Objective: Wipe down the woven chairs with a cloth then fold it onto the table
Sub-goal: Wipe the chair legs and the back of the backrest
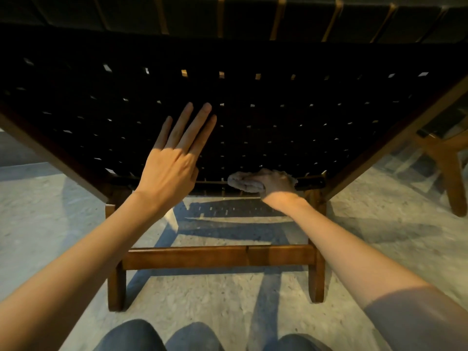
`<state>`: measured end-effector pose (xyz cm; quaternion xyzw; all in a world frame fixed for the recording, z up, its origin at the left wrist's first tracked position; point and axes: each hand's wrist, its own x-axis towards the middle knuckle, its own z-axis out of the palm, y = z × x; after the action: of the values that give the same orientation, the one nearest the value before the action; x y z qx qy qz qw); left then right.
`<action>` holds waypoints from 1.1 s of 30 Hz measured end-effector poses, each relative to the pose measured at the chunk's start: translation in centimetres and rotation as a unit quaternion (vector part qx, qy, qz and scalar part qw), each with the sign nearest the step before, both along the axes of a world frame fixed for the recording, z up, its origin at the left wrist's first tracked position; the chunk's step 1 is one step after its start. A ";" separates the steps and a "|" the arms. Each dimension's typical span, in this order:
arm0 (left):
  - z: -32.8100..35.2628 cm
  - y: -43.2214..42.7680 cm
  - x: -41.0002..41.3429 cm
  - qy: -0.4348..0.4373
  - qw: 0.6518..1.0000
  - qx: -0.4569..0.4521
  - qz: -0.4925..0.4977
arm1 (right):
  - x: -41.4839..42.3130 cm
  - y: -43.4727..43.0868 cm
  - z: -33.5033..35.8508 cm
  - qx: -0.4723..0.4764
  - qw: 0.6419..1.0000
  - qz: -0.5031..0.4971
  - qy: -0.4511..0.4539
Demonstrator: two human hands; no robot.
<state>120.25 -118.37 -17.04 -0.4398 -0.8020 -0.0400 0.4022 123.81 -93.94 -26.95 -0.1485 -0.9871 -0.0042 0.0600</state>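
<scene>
A woven chair fills the upper view, its dark strap weave seen from behind, set in a brown wooden frame. My left hand rests flat against the weave with straight fingers, left of centre. My right hand grips a bunched grey cloth and holds it against the bottom edge of the weave, near the lower rail. Part of the cloth is hidden under my fingers.
The chair's wooden crossbar and two legs stand on the pale speckled floor just beyond my knees. A second wooden chair leg stands at the right. Slatted dark cushions run along the top.
</scene>
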 end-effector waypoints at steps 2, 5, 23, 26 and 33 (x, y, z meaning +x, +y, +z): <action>0.3 -0.5 0.0 -0.001 1.000 -0.010 0.002 | 0.3 -0.9 0.2 -0.030 1.000 -0.004 0.003; 0.9 -1.3 -0.2 0.006 0.999 -0.037 0.006 | 1.5 -1.4 -0.7 -0.076 0.996 0.011 0.046; 3.1 -3.5 0.4 -0.010 0.999 0.023 0.025 | 10.2 -8.8 15.6 0.178 0.782 0.204 0.562; 3.8 -3.8 0.7 -0.026 0.998 0.043 0.024 | 8.6 -9.6 17.1 0.214 0.776 0.177 0.566; 4.4 -5.2 -0.1 -0.056 0.997 0.054 0.028 | 4.8 -9.5 16.1 0.189 0.813 0.082 0.544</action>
<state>120.14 -123.56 -12.65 -0.3920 -0.8317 -0.0969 0.3811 128.61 -103.45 -10.86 -0.0304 -0.7816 -0.1039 0.6143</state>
